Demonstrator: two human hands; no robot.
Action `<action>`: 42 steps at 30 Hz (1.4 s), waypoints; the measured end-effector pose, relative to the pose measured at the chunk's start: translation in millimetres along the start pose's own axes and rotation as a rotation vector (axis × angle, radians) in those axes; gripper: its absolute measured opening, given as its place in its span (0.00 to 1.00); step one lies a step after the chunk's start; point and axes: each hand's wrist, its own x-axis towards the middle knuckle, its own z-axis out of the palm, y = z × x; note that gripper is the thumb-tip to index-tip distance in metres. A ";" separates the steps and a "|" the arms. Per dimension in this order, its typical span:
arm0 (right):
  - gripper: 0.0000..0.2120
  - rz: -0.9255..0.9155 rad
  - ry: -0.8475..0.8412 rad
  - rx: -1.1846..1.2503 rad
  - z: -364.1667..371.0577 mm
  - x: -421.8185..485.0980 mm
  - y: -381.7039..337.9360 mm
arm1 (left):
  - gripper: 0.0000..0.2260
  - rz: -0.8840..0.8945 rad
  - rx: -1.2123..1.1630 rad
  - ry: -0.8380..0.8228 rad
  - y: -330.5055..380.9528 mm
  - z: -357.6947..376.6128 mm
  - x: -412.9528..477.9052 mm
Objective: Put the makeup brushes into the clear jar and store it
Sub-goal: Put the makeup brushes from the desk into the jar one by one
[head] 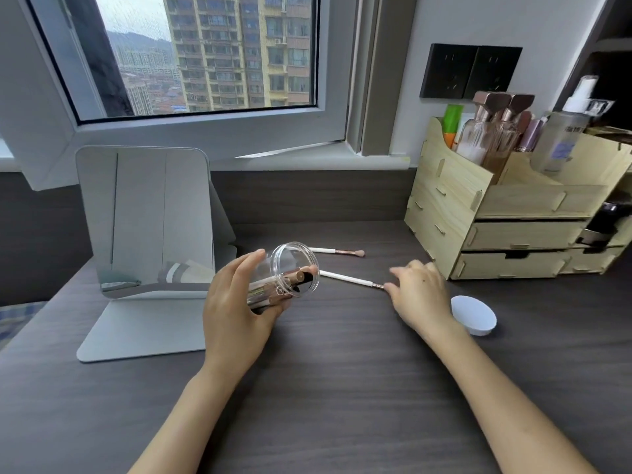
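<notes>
My left hand holds the clear jar tilted, its open mouth facing right. Several brushes with rose-gold ferrules lie inside it. A white-handled brush rests on the dark desk between the jar and my right hand, whose fingertips close on its rose-gold end. Another white brush with a pink tip lies farther back on the desk. The jar's white lid sits just right of my right wrist.
A standing mirror on a flat base is at the left. A wooden drawer organiser with bottles fills the right rear. Behind the desk is a window sill and wall sockets.
</notes>
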 end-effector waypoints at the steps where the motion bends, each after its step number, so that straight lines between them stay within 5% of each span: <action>1: 0.13 -0.004 -0.064 -0.056 5.7 0.2 6.8 | 0.36 0.000 -0.002 -0.002 0.1 0.1 0.0; 6: 0.07 -0.067 0.011 0.075 13.4 -1.6 12.4 | 0.35 0.003 -0.012 -0.007 -0.6 -0.9 -0.9; 9: 0.02 0.010 0.129 0.489 -2.2 -4.6 10.4 | 0.35 0.006 -0.019 0.000 -1.2 -1.8 -1.5; 14: 0.11 0.000 0.465 1.197 -57.7 -31.2 -2.5 | 0.35 0.030 0.071 0.036 -1.1 -2.2 0.0; 17: 0.10 -0.047 0.603 1.416 -76.0 -50.4 -21.7 | 0.32 0.055 0.137 0.050 -1.8 -0.9 1.1; 25: 0.08 -0.238 0.364 1.184 -55.2 -42.1 -79.2 | 0.28 0.086 0.146 0.026 -0.7 -1.9 -0.5; 32: 0.05 -0.472 0.428 0.702 -31.4 -25.6 -82.8 | 0.28 0.065 0.200 0.015 -2.6 -4.6 -1.1; 36: 0.10 -0.147 0.500 0.663 -9.4 18.6 -57.5 | 0.32 0.032 0.233 0.039 -3.3 -3.6 0.0; 42: 0.14 -0.047 0.011 0.036 53.1 75.1 -31.7 | 0.35 0.027 0.241 0.038 -3.6 -3.7 0.8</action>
